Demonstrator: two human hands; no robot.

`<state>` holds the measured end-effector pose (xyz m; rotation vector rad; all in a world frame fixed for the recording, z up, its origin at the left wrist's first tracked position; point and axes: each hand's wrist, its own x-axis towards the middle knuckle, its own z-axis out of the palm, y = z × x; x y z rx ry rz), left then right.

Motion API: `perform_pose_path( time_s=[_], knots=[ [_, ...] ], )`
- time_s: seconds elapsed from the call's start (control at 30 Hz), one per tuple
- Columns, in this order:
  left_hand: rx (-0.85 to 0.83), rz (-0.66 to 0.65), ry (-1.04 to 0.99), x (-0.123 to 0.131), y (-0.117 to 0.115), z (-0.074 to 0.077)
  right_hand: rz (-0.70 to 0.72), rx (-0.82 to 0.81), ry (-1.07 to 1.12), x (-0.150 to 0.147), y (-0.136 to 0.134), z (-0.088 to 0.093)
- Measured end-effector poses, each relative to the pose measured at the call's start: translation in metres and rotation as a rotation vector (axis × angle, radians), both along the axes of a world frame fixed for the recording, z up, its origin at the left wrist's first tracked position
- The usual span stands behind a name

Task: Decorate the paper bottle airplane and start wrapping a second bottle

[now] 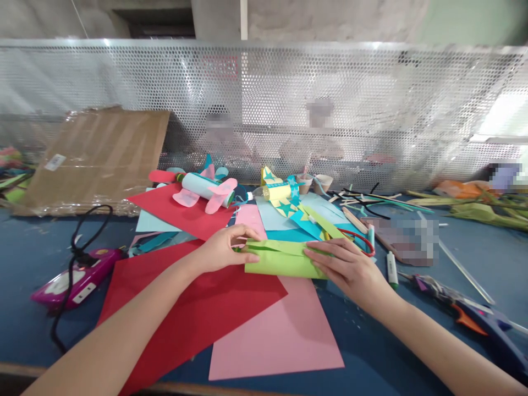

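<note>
A light-green paper (284, 261), rolled into a tube, lies crosswise in front of me with a loose flap along its top. My left hand (225, 250) pinches the tube's left end between thumb and fingers. At the other end, the fingers of my right hand (350, 267) press over the paper, the thumb hidden from view. Whether anything is inside the roll cannot be seen. Beneath it are a red sheet (198, 308) and a pink sheet (276, 341). Behind it lie a blue-and-pink bottle plane (206, 187) and a yellow bottle plane (280, 192) with blue stars.
On the left are a purple power strip (78, 278) with a black cable and a leaning cardboard sheet (99, 159). To the right sit a marker (391, 269), a glue gun (462, 308), red-handled scissors (363, 242) and a phone (406, 239). A perforated metal screen (165, 82) stands behind.
</note>
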<state>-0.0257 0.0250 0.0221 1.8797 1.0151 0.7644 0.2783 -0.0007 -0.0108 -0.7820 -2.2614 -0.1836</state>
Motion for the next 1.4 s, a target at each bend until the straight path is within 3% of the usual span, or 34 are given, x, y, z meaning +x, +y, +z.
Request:
perform_pose_path(
  time_s=[0.3,1.07,1.27,1.4],
  knots=[
    [0.079,-0.045,-0.056,0.002,0.003,-0.008,-0.007,0.048,0.012,-0.001,0.000,-0.001],
    [0.005,-0.016,-0.057,0.004,0.005,-0.002,0.000,-0.081,0.136,-0.003,0.003,-0.001],
    [0.116,-0.026,0.046,0.006,0.003,0.002,-0.027,-0.152,0.194,-0.005,0.003,0.000],
    [0.332,0.027,0.202,0.016,-0.006,0.011,-0.020,-0.177,0.231,-0.007,0.003,0.001]
  ],
)
